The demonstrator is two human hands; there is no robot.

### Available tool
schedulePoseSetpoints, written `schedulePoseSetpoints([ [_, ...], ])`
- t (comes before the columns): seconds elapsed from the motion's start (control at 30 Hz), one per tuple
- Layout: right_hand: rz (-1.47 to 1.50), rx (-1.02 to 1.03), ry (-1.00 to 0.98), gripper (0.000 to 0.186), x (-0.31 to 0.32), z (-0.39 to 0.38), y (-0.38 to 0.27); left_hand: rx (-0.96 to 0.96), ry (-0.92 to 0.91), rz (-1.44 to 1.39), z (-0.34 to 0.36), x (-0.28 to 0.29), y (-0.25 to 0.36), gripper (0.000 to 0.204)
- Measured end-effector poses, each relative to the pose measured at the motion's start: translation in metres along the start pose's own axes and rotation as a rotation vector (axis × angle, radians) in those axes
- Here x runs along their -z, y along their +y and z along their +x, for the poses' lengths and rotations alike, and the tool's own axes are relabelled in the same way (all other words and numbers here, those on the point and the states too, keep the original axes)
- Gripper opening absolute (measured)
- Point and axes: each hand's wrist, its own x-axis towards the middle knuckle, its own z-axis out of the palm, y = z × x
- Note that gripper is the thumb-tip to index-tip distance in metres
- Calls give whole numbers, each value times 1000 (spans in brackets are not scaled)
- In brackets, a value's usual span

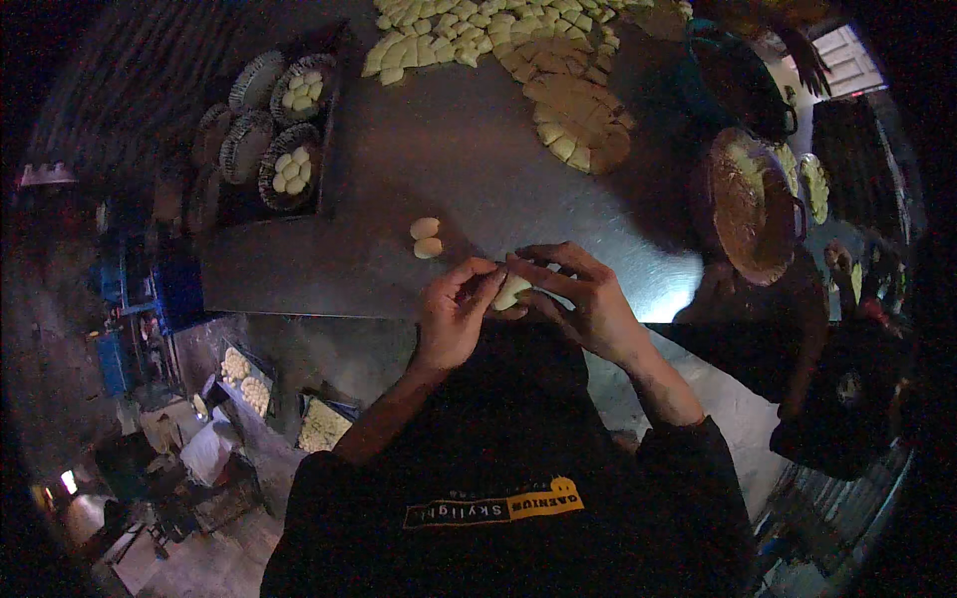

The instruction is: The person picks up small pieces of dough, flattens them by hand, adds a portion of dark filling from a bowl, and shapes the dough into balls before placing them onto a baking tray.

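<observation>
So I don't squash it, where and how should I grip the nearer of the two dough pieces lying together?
Probably pinch the nearer dough piece by its left and right ends, coming from above: it looks rounded and wider sideways, and its far side appears against the other dough piece.

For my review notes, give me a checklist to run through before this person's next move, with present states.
1. Dough piece held between left hand and right hand: ok.
2. Dough piece's underside intact: cannot tell, hidden.
3. Two dough balls on the table, apart from both hands: ok.
4. Tins at the left all filled: not ok, some look empty.
5. Cut dough on the table's far side: ok.
</observation>
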Motion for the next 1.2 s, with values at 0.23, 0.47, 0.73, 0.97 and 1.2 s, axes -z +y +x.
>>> schedulePoseSetpoints([
  [0.23,229,76,-125,33,4,8,13,308,-125,-522,-1,0,6,34],
  [0.47,431,-130,-319,23,-18,17,11,-61,-214,218,-18,13,17,53],
  [0.73,-42,338,-211,22,-70,57,-28,-165,-43,125,-21,90,-60,37],
  [0.97,-33,354,-734,30,-139,136,12,93,476,-106,-8,117,-58,58],
  [1.2,358,-170,-1019,22,-196,206,89,124,416,-144,3,218,-109,69],
])
